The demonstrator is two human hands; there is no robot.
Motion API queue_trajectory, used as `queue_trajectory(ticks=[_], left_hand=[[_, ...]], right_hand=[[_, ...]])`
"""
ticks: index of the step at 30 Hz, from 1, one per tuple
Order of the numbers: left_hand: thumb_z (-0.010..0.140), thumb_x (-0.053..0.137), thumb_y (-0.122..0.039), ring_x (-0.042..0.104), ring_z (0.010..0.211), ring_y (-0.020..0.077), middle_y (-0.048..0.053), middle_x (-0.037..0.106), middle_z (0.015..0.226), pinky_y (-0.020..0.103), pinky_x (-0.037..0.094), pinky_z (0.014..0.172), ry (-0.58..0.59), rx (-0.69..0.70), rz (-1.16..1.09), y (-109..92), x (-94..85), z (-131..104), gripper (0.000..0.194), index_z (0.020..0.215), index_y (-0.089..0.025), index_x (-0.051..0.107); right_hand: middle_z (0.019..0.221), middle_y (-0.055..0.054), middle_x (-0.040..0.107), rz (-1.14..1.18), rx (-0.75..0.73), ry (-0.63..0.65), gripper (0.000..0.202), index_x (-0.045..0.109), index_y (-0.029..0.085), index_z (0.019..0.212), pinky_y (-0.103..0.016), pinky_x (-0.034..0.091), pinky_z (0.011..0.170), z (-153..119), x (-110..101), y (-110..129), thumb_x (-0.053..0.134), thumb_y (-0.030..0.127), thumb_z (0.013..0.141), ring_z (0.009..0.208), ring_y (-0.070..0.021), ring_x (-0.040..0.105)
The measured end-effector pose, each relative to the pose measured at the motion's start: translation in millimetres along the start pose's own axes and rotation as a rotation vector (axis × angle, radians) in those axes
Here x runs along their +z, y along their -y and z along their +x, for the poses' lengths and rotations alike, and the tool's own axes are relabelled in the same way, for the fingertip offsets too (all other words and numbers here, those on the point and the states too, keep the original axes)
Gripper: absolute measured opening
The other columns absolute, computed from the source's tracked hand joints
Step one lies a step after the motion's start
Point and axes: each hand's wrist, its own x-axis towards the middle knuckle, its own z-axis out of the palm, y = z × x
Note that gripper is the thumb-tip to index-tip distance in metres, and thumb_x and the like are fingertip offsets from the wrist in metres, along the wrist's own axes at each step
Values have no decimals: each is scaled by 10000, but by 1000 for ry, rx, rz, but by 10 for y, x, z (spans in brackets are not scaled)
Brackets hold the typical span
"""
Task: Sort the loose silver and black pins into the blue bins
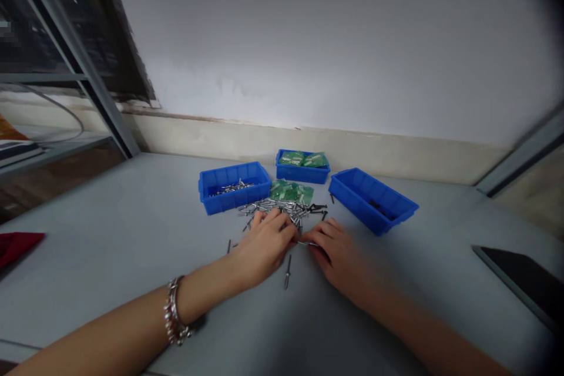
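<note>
A loose pile of silver metal rivets (285,207) lies in the middle of the table, with several black screws (318,208) at its right side. My left hand (267,242) is over the near edge of the pile, fingers curled and closed; what they hold, if anything, is hidden. Just to the right, my right hand (335,249) pinches a thin silver rivet (307,243) between thumb and fingers, its end pointing at my left fingertips. A single rivet (288,273) lies apart on the table, nearer to me. Green printed plastic packets (291,191) lie behind the pile.
A left blue bin (214,205) contains silver rivets. The back blue bin (302,174) holds green packets. Dark small parts lie in the right blue bin (361,208). A dark flat tablet-like object (524,279) is at right, red cloth (17,245) at left.
</note>
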Motion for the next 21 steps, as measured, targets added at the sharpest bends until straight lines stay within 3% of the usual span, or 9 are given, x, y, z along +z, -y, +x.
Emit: queue_trajectory(ticks=[13, 21], left_hand=[[867, 469, -164, 424, 883, 218, 37, 524, 903, 339, 272, 702, 15, -14, 3, -10, -7, 12, 73, 890, -175, 537], [882, 452, -242, 415, 850, 215, 44, 528, 909, 340, 264, 691, -83, -36, 0, -20, -15, 4, 102, 933, -179, 513]], right_hand=[[787, -51, 588, 75, -55, -142, 212, 598, 175, 896, -368, 458, 720, -6, 8, -24, 411, 91, 846, 792, -197, 504], [783, -48, 574, 113, -99, -199, 172, 572, 181, 891, -362, 465, 707, -17, 12, 19, 430, 93, 848, 786, -195, 506]])
